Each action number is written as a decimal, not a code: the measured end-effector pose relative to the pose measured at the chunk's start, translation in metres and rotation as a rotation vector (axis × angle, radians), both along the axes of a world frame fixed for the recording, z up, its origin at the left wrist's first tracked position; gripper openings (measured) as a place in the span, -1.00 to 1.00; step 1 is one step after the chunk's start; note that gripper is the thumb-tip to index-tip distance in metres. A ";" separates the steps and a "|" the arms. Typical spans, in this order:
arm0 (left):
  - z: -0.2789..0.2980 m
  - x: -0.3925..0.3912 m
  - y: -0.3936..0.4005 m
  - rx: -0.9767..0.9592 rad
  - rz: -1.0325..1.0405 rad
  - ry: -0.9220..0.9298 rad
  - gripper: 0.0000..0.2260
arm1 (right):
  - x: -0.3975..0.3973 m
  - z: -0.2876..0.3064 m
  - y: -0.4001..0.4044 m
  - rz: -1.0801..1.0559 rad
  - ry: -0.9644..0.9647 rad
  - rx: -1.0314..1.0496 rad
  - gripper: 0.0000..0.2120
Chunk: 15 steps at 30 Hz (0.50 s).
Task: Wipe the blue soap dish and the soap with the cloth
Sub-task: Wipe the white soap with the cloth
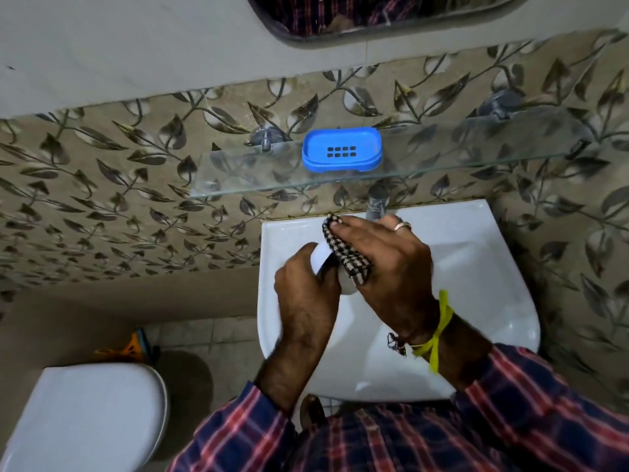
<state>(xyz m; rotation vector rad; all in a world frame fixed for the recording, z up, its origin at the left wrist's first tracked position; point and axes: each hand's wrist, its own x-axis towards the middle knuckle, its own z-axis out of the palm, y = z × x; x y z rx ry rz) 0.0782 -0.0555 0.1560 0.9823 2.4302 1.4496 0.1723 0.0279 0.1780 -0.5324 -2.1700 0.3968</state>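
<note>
The left hand (306,281) curls round the white soap (326,267), fingers and thumb clamped on its left end. The right hand (384,267) presses the checked cloth (347,253) against the soap's upper right face, fingers laid over the cloth and holding it; how tightly they curl beneath I cannot tell. Both hands hang over the sink (476,267), near its back left corner, just in front of the tap (376,202).

The soap's long axis seems to run from the left palm up and away toward the back edge, so the cloth has the free end and the near face to cover. The blue dish (342,149) stands empty on the glass shelf (238,172), straight beyond the hands and above the tap, its long axis along the shelf. The right hand looks slightly nearer to it. The shelf's front edge and the tap lie between grip and dish; a reach must rise over both. A toilet (85,413) sits lower left, a mirror (374,15) above.
</note>
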 end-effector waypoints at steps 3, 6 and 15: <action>0.006 -0.001 -0.004 0.198 0.027 -0.022 -0.95 | 0.009 -0.004 0.000 -0.002 -0.003 0.003 -0.72; -0.003 0.004 -0.006 0.209 0.038 -0.035 -0.96 | 0.018 -0.011 0.006 -0.059 -0.037 -0.101 -0.62; -0.005 0.003 -0.009 0.346 0.054 -0.075 -0.88 | 0.011 -0.016 0.009 -0.052 0.071 -0.036 -0.71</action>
